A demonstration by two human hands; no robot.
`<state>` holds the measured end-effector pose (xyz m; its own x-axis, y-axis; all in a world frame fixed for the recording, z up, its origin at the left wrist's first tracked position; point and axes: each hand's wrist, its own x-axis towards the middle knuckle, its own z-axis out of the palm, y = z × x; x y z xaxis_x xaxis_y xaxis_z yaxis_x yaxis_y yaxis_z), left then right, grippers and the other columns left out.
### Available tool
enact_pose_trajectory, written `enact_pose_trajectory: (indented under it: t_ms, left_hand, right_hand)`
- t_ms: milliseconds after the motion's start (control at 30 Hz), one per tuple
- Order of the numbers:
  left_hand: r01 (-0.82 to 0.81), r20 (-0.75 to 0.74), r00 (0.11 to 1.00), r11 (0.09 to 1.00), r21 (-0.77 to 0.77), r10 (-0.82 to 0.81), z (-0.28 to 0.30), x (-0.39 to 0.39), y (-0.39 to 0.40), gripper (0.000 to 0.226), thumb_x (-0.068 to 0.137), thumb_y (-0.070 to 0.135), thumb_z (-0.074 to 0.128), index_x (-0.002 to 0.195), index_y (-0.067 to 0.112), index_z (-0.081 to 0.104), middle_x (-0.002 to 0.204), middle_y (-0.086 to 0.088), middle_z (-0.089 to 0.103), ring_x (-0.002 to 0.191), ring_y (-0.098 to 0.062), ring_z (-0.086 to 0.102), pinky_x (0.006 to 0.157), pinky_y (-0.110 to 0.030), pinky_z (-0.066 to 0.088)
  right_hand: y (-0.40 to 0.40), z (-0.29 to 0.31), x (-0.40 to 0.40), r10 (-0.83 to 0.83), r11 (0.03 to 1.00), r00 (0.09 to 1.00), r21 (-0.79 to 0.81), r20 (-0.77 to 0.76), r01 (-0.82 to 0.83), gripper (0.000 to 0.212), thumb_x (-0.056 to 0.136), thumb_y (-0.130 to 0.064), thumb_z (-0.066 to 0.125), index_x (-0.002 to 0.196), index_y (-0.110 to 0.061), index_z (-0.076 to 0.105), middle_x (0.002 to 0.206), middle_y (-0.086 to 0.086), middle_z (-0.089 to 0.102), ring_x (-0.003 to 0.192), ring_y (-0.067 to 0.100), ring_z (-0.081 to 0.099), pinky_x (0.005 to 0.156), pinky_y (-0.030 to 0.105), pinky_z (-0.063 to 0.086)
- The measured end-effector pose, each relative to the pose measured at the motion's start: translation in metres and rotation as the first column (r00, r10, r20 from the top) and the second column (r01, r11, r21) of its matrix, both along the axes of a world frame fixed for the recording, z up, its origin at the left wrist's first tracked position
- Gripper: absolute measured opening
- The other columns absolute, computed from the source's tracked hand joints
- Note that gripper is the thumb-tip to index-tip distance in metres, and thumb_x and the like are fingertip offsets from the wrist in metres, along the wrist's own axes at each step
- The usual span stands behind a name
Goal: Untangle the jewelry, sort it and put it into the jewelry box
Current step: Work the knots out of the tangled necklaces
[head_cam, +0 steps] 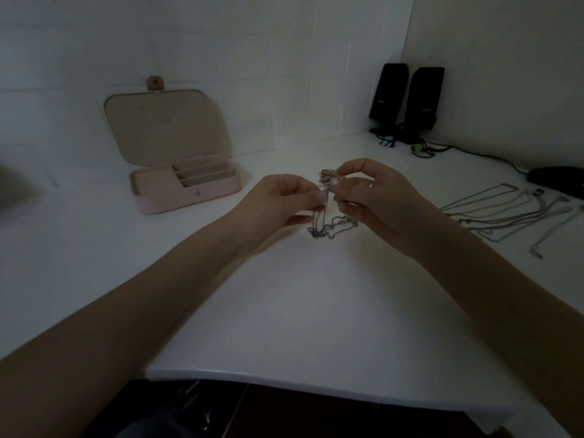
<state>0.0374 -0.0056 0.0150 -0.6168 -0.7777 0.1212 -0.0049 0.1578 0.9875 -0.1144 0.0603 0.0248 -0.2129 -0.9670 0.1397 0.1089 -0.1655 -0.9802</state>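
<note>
A tangle of thin silver chains (331,224) hangs between my hands above the middle of the white table, its lower loops touching the surface. My left hand (284,200) pinches the chains from the left. My right hand (376,194) pinches the upper end, where a small red-stoned pendant (325,175) shows at the fingertips. The pink jewelry box (186,191) stands open at the back left, lid leaning on the wall, with several beige compartments inside. Several separated chains (505,213) lie spread out on the table to the right.
Two black speakers (407,99) with cables stand in the back right corner. A dark computer mouse (559,180) lies at the far right edge. The table's front edge (284,379) runs below my forearms, with dark space beneath it.
</note>
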Motion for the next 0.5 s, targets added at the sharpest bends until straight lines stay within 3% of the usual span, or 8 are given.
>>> enact_pose_trajectory:
  t_ms: [167, 267, 367, 433, 500]
  left_hand:
    - [0.089, -0.037, 0.996, 0.991, 0.1, -0.086, -0.0001, -0.002, 0.0016, 0.014, 0.091, 0.007, 0.054, 0.079, 0.01, 0.058, 0.077, -0.004, 0.065, 0.073, -0.011, 0.064, 0.077, -0.025, 0.052]
    - [0.109, -0.071, 0.992, 0.984, 0.14, -0.1, -0.0005, -0.0008, 0.0002, 0.017, 0.092, 0.005, 0.051, 0.078, 0.01, 0.058, 0.072, -0.002, 0.065, 0.072, -0.013, 0.065, 0.074, -0.025, 0.053]
    - [0.062, -0.075, 0.996, 0.987, 0.147, -0.052, -0.0003, -0.0019, 0.0009, 0.023, 0.093, 0.005, 0.046, 0.073, 0.007, 0.055, 0.065, -0.002, 0.063, 0.066, -0.015, 0.065, 0.072, -0.027, 0.055]
    - [0.027, -0.105, 0.994, 0.983, 0.179, -0.008, 0.001, -0.0026, 0.0002, 0.025, 0.094, 0.005, 0.044, 0.07, 0.006, 0.053, 0.063, -0.003, 0.063, 0.064, -0.016, 0.065, 0.071, -0.027, 0.056]
    - [0.007, -0.15, 0.988, 0.976, 0.218, 0.027, 0.0029, -0.0029, -0.0011, 0.025, 0.095, 0.007, 0.045, 0.072, 0.006, 0.053, 0.064, -0.004, 0.065, 0.064, -0.016, 0.066, 0.069, -0.026, 0.058]
  right_hand:
    - [-0.0013, -0.0013, -0.0026, 0.091, 0.994, 0.994, 0.055, 0.058, -0.094, 0.015, 0.089, -0.003, 0.058, 0.099, -0.011, 0.066, 0.072, 0.0, 0.061, 0.061, 0.004, 0.056, 0.062, 0.013, 0.05]
    - [0.0016, -0.002, -0.0026, 0.027, 1.0, 0.965, 0.0, -0.261, -0.028, 0.016, 0.089, -0.006, 0.061, 0.1, -0.012, 0.07, 0.077, 0.003, 0.066, 0.06, 0.003, 0.057, 0.063, 0.012, 0.048]
    - [0.0016, -0.0019, -0.0001, -0.192, 0.977, 0.769, -0.189, -0.609, 0.094, 0.013, 0.085, -0.007, 0.067, 0.087, -0.019, 0.072, 0.069, -0.012, 0.067, 0.058, -0.004, 0.057, 0.06, 0.008, 0.044]
    - [-0.0011, -0.0031, 0.0, -0.3, 0.951, 0.63, -0.272, -0.716, 0.145, 0.017, 0.083, -0.012, 0.069, 0.076, -0.028, 0.068, 0.057, -0.027, 0.06, 0.059, -0.007, 0.056, 0.06, 0.007, 0.041]
    - [-0.0027, -0.0026, -0.0016, -0.322, 0.944, 0.641, -0.284, -0.697, 0.165, 0.021, 0.084, -0.016, 0.069, 0.071, -0.031, 0.065, 0.056, -0.027, 0.06, 0.059, -0.005, 0.056, 0.06, 0.009, 0.044]
